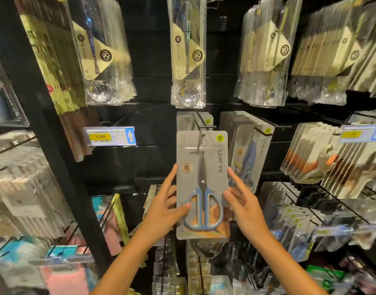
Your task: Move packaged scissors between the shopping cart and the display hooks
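Note:
A grey card pack of blue-handled scissors hangs upright in front of the display, its hanging hole at the tip of a black display hook. My left hand grips the pack's left edge, thumb on the front near the handles. My right hand holds the right edge with fingers spread along it. More of the same grey packs hang behind on that hook. The shopping cart is out of view.
A second row of scissors packs hangs to the right. Bagged ladles and spoons hang above. A yellow 5.00 price tag sits left on an empty hook. A black upright post divides the shelves at left.

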{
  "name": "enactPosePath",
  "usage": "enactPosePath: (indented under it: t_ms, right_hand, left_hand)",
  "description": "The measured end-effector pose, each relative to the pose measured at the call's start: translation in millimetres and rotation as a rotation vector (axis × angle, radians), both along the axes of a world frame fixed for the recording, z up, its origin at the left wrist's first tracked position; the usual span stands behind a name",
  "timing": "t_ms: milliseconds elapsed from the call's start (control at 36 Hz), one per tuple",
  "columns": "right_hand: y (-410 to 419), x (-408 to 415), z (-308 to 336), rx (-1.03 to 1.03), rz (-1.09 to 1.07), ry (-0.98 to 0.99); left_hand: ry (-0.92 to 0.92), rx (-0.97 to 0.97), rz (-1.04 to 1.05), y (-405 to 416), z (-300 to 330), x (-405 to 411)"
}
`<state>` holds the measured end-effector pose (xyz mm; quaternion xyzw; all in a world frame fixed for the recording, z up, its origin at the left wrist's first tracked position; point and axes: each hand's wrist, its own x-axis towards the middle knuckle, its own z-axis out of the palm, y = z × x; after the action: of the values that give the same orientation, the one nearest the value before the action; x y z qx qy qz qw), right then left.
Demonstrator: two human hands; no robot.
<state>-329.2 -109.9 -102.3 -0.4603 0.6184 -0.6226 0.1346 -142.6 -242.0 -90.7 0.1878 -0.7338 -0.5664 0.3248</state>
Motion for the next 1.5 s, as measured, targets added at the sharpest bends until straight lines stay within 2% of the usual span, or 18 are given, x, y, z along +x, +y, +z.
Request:
enactPosePath:
  t_ms: [194, 389, 639, 833, 944, 1028, 1194, 1389, 1500]
  right_hand:
    - [-25.5, -9.9, -5.9, 0.057, 0.103, -0.063]
    - [-72.8, -31.2, -10.3, 0.125, 0.128, 0.036]
    - [-134.8, -62.6, -6.0, 0.219, 0.092, 0.014]
    - [-151.1, -78.8, -9.2, 0.22, 0.017, 0.013]
    - [-138.4, -72.1, -11.6, 0.203, -0.042, 0.107]
    - [-123.7, -63.7, -23.4, 0.131, -0.044, 0.149]
    - [-105.8, -43.4, -43.5, 0.184, 0.202, 0.247]
    - [-103.3, 5.3, -54.8, 0.307, 0.539, 0.531]
    - [-101.4, 48.3, -66.6, 0.328, 0.727, 0.595]
  left_hand:
    - [-0.101, -0.046, 0.063, -13.7, -1.4, -19.9]
    - [-0.161, -0.06, 0.141, -42.7, 1.6, -53.4]
    - [-0.21, -0.017, 0.227, -74.5, 18.0, -91.6]
    - [-0.197, 0.002, 0.307, -89.3, 19.7, -104.7]
    - [-0.223, -0.079, 0.37, -83.2, 15.3, -100.4]
    - [-0.275, -0.222, 0.433, -76.4, -1.4, -85.2]
    - [-0.442, -0.497, 0.463, -49.6, -35.5, -33.5]
    - [-0.674, -0.672, 0.482, 0.5, -46.4, 60.8]
    - [-0.817, -0.707, 0.496, 31.9, -61.6, 127.7]
